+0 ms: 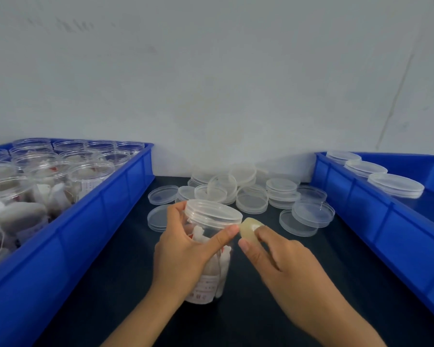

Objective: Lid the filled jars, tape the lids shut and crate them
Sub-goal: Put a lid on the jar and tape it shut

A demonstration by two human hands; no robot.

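Taping a lidded jar between two blue crates

Our left hand [183,249] wraps the clear jar [211,246] standing on the dark table [125,259], hiding most of it; our right hand [281,256] pinches a small tape roll [249,230] at the lid [214,211]. Red label print [206,288] is too blurry to read. Both crates [125,194] run off frame.

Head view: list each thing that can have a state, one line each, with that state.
Jar: upright on the table, filled, lid on.
Tape roll: held at the jar's lid edge.
Left hand: grips the jar.
Right hand: pinches the tape roll.
Left crate: holds filled jars, all unlidded.
Right crate: holds lidded jars in a row.
Loose lids: piled on the table.
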